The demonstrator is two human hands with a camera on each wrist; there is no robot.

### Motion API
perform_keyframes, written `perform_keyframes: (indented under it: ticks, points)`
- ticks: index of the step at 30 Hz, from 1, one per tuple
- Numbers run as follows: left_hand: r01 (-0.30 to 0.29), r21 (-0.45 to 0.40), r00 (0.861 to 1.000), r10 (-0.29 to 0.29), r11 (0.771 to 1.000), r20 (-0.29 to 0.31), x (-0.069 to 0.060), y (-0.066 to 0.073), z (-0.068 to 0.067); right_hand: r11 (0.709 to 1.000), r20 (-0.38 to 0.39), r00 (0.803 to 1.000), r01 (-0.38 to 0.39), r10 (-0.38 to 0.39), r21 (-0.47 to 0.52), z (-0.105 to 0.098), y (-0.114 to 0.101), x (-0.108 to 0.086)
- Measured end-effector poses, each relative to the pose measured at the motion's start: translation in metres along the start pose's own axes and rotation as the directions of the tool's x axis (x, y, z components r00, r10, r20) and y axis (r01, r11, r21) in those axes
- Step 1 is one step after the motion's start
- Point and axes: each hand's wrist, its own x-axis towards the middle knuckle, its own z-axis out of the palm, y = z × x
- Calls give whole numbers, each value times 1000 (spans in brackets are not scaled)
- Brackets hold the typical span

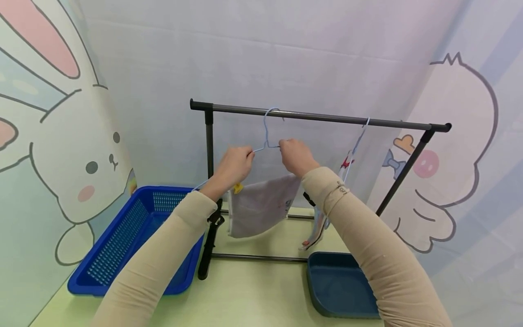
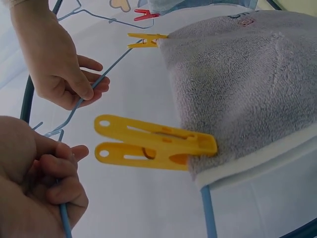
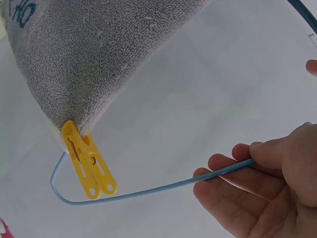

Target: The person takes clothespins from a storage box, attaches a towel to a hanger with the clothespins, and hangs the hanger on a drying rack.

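A light blue wire hanger [image 1: 266, 131] has its hook over the dark rod of a rack [image 1: 318, 117]. My left hand [image 1: 233, 169] grips the hanger's left shoulder, fingers curled round the wire. On the other shoulder my right hand [image 1: 297, 156] pinches the wire between thumb and fingers. A grey towel [image 1: 261, 209] with pale edging hangs below the hands. One yellow clothespin [image 2: 153, 144] clips a towel corner in the left wrist view; another yellow clothespin [image 3: 86, 161] clips a corner in the right wrist view.
Farther right on the rod hangs a second blue hanger [image 1: 359, 136] with a red clothespin [image 1: 347, 162] and a cloth [image 1: 316, 231], partly behind the right sleeve. A blue basket [image 1: 77, 284] stands at left, partly behind the left sleeve. A dark teal bin [image 1: 343, 311] sits at lower right.
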Motion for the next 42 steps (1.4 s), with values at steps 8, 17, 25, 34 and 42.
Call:
perform_keyframes:
  ticks: [8,17,25,34,42]
  points:
    - [-24,-25,999,25,999,42,3,4,4,999,21,999,-32,32,-7,-2,7,1]
    - [-51,-52,990,57,997,130,-1,4,2,999,19,999,-49,49,-16,1,4,0]
    - [-61,-63,975,73,996,211,-2,3,-6,998,46,997,-64,64,-10,0,0,1]
    - [-64,-101,962,88,993,260,-4,2,-11,996,100,991,-88,90,-25,-1,1,2]
    - [-81,-108,955,109,991,278,-8,1,-15,995,139,985,-99,103,-34,-2,3,1]
